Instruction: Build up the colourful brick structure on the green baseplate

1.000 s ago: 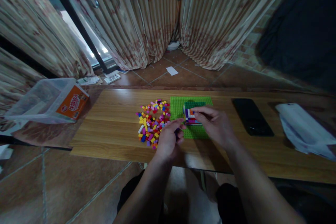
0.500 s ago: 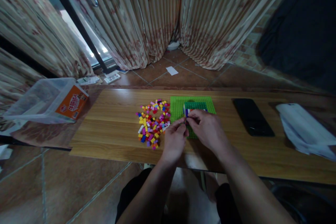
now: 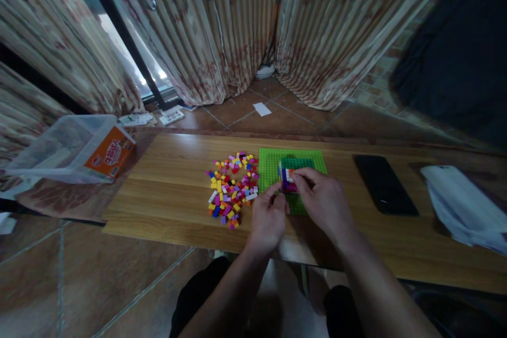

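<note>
A light green studded baseplate (image 3: 269,157) lies on the wooden table. On it stands a small toy-brick structure (image 3: 288,186) with a dark green studded part (image 3: 297,161) at the back and purple, white and orange bricks in front. My right hand (image 3: 325,198) reaches over its right side, thumb and forefinger pinched at the bricks; whatever is between them is too small to make out. Curled at the front left corner, my left hand (image 3: 271,216) has its forefinger tip against the structure, and its closed fingers hide what they may hold. Loose coloured toy bricks (image 3: 227,195) lie left of the baseplate.
Right of the baseplate rests a black phone-like slab (image 3: 386,185), with a white plastic-wrapped packet (image 3: 461,200) beyond it. A clear plastic bin (image 3: 59,148) with an orange label stands left of the table (image 3: 158,185). Curtains (image 3: 237,31) hang behind.
My right hand has shifted slightly right, away from my left hand, uncovering more of the structure's white and purple bricks. The camera view has also moved a little.
</note>
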`<state>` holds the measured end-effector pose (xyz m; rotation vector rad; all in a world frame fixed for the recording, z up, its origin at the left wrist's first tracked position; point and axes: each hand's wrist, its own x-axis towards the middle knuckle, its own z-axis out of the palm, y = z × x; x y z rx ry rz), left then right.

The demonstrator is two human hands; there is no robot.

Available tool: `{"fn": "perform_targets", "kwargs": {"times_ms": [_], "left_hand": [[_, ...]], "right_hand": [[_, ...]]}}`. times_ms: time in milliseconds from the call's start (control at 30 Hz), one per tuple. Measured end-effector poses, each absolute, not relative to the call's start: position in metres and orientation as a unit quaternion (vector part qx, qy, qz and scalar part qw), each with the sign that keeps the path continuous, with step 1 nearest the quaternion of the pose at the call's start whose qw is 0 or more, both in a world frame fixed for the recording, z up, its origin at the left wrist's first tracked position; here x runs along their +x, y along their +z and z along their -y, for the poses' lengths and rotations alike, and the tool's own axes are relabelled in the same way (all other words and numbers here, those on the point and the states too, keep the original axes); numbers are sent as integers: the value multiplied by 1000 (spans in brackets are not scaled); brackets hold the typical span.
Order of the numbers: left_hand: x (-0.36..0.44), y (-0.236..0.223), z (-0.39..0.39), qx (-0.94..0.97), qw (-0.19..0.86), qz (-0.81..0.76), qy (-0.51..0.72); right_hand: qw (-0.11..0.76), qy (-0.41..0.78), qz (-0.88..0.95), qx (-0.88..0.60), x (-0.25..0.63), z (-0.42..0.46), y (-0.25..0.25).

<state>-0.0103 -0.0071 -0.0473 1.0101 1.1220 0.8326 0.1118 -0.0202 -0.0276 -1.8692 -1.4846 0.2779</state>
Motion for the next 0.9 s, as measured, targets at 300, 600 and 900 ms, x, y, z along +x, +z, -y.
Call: {"fn": "perform_targets", "kwargs": {"times_ms": [300, 600, 900], "left_hand": [[-11, -47, 9, 440, 655, -502, 353], [-11, -47, 10, 462, 646, -494, 353], [-11, -43, 14, 571, 560, -492, 344]], "right_hand": [[344, 63, 565, -747, 117, 18, -33], [343, 55, 573, -742, 117, 17, -35], [354, 76, 558, -747, 115, 14, -35]]}}
